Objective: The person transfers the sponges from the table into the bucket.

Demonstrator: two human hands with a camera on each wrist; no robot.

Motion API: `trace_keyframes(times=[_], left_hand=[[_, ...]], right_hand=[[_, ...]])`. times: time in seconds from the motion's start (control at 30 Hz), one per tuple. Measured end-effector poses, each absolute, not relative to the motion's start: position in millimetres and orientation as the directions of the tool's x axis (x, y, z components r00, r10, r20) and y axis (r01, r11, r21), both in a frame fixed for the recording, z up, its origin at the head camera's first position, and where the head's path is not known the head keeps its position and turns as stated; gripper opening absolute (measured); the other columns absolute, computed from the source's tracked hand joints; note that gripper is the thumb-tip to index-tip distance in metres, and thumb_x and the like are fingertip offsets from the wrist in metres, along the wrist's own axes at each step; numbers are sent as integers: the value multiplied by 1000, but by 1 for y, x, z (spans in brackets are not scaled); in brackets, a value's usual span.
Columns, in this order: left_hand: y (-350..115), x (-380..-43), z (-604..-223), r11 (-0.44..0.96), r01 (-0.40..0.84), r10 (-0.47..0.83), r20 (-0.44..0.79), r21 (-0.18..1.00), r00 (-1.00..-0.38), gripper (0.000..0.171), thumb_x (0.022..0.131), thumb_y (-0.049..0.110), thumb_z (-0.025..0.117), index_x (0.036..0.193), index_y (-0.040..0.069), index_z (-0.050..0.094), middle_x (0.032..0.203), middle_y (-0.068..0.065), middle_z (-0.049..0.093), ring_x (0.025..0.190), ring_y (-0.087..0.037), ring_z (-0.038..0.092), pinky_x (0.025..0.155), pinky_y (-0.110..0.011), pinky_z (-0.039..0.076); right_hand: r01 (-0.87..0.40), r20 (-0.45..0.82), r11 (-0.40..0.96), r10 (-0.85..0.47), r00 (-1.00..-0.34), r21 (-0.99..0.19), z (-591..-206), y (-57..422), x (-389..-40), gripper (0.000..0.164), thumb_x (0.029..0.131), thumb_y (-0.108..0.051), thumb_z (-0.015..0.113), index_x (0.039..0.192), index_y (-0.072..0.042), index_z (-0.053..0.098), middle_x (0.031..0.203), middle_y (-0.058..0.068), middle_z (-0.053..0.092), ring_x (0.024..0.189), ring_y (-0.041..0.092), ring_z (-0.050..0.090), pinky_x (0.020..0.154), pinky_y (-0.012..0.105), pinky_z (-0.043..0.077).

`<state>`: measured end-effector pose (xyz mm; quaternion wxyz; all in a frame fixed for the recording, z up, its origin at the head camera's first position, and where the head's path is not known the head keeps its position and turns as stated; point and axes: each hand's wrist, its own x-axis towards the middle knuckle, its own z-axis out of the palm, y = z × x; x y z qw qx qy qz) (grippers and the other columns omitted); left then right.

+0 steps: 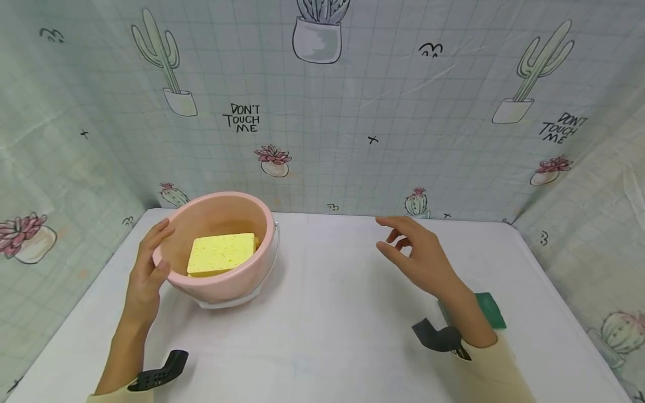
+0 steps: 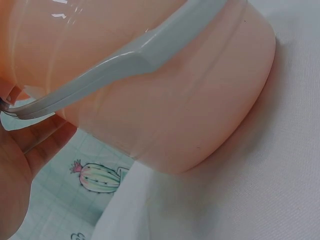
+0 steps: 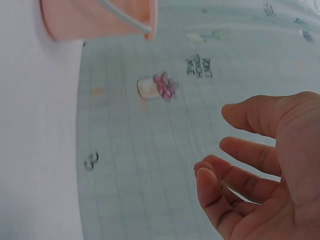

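A pink bucket [image 1: 242, 282] with a white handle [image 1: 237, 303] stands on the left part of the table. Inside it lies a yellow sponge [image 1: 221, 253], with a bit of yellow showing behind. My left hand [image 1: 144, 280] grips the bucket's rim at its left side, thumb and fingers spread along the edge. From the left wrist, the pale handle [image 2: 145, 52] crosses the bucket wall, and part of the left hand [image 2: 15, 170] shows beside it. My right hand [image 1: 415, 252] hovers over the table to the right of the bucket, its fingers loosely bent and holding nothing.
A green cloth-like piece [image 1: 490, 310] lies on the white table [image 1: 322, 347], partly hidden by my right forearm. Behind and at both sides hangs a sheet [image 1: 322, 140] printed with cacti. Black straps [image 1: 163, 372] sit at both wrists.
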<state>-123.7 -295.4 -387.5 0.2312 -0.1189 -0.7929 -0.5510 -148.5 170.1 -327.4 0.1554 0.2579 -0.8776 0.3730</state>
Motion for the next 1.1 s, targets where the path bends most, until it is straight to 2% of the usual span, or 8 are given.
trace_keyframes(times=[0.2,0.33,0.5,0.67,0.83,0.93,1.1], left_hand=[[-296,-124,-387,371,414,-79,472,831,-878,54,90,15,43,144,11,41,155,1,24,142,-17,17,113,-48,9],[-296,-123,-387,367,421,-76,478,829,-875,54,90,14,43,144,11,41,155,1,24,142,-17,17,113,-48,7],[-296,-123,-387,351,432,-67,482,831,-874,52,92,14,42,144,9,41,155,0,24,142,-17,16,114,-45,4],[-297,-124,-386,362,409,-77,464,838,-883,52,92,15,42,144,12,41,155,2,24,142,-17,17,114,-47,7],[-297,-124,-387,365,404,-77,460,839,-884,53,92,16,42,145,12,40,155,2,24,142,-17,18,114,-45,11],[-297,-124,-387,366,408,-77,464,837,-883,53,92,16,42,144,12,41,155,2,24,142,-17,18,114,-45,12],[-297,-124,-388,358,414,-76,468,837,-881,53,91,15,42,144,11,41,155,1,24,142,-18,18,113,-47,12]], right_hand=[[-493,457,675,-251,-853,-549,-335,210,-130,44,87,-10,69,130,-10,58,114,0,60,84,8,56,73,15,47],[-448,436,689,-209,-876,-569,-343,232,-119,45,88,-11,68,132,-11,57,116,0,60,88,5,53,76,9,43],[-422,442,688,-161,-882,-591,-359,258,-108,50,87,-6,68,135,-14,54,121,4,60,91,1,53,78,6,42],[-363,430,720,-99,-897,-592,-375,281,-95,49,89,-7,67,135,-15,54,121,3,60,93,-3,53,79,3,40],[-294,371,737,-64,-926,-609,-390,304,-81,46,91,-10,65,135,-18,54,123,-4,60,94,-5,53,78,4,40],[-221,299,748,-32,-954,-625,-400,318,-73,45,92,-16,64,136,-19,53,124,-13,58,95,-9,51,76,5,41],[-121,207,750,22,-978,-651,-411,340,-64,45,94,-23,62,137,-16,53,122,-23,55,94,-11,50,72,5,42]])
